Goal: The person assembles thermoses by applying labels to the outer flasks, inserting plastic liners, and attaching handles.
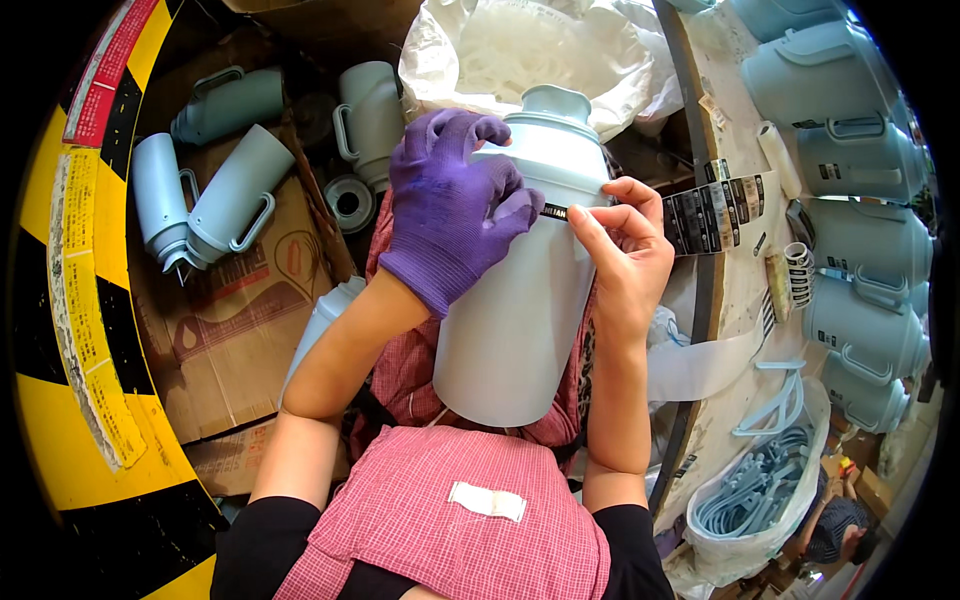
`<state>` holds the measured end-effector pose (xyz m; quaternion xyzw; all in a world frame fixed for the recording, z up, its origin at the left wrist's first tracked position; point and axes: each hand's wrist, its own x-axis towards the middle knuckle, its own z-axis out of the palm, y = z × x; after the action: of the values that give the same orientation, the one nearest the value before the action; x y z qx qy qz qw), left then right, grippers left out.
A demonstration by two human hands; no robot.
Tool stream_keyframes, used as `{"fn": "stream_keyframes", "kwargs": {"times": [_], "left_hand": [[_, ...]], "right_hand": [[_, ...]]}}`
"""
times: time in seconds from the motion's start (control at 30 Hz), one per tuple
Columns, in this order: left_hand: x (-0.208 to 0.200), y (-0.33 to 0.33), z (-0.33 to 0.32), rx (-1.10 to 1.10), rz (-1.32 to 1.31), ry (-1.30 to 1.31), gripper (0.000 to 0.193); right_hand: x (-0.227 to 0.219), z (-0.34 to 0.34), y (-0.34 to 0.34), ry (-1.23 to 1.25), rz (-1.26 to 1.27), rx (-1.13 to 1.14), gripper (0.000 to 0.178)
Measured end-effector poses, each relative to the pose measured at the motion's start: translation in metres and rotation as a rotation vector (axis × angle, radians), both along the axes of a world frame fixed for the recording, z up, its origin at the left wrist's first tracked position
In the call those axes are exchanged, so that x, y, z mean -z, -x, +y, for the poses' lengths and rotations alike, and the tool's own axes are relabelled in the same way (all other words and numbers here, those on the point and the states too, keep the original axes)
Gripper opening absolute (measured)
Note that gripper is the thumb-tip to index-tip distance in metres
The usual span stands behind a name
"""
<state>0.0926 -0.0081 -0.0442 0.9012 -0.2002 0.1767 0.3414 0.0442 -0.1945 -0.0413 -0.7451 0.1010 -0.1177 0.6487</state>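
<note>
So the worker had a pale blue flask (pixel 510 330) leaning across their lap, right under the fingers of both hands. The left hand (pixel 455 195), in a purple knit glove, was up by the shoulder and left side of it with the fingers bent and a bit spread; can't tell if the thumb and a finger were pinching anything, since the knuckles blocked the view. The bare right hand (pixel 632 255) had one fingertip right at the right-hand end of a little black label (pixel 554 211) and another just above it at the side of the flask, and those two tips weren't pressed together.

As for how far along: looked to me like the middle of the labelling. The label was already lying across the flask, just below its shoulder and between the two hands' fingertips, but no telling whether it was stuck down all the way. No handle or lid showed on this one, so those may well have been undone.

Just right of the right fingers was a sheet of dark labels (pixel 715 213). Further right, well apart from them, stood a row of handled flasks (pixel 865 240), some with dark labels on. Below those fingers, off to the right, sat a white sack (pixel 735 555) full of blue handles (pixel 755 490).
</note>
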Motion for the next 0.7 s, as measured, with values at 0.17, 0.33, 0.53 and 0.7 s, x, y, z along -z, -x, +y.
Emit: {"fn": "stream_keyframes", "kwargs": {"times": [0.17,0.33,0.53,0.7], "left_hand": [[-0.005,0.003,-0.003,-0.078,-0.047,-0.097,0.023],[0.004,-0.006,0.019,-0.072,0.172,-0.245,0.027],[0.038,0.002,0.017,0.001,0.141,0.392,0.077],[0.037,-0.001,-0.019,0.235,0.476,0.376,0.099]], "right_hand": [[-0.005,0.003,-0.003,0.143,0.007,-0.002,0.014],[0.001,-0.007,-0.006,0.153,0.016,-0.001,0.027],[0.033,-0.012,0.003,-0.427,-0.046,-0.024,0.048],[0.027,-0.035,0.043,-0.310,-0.019,0.013,0.028]]}}
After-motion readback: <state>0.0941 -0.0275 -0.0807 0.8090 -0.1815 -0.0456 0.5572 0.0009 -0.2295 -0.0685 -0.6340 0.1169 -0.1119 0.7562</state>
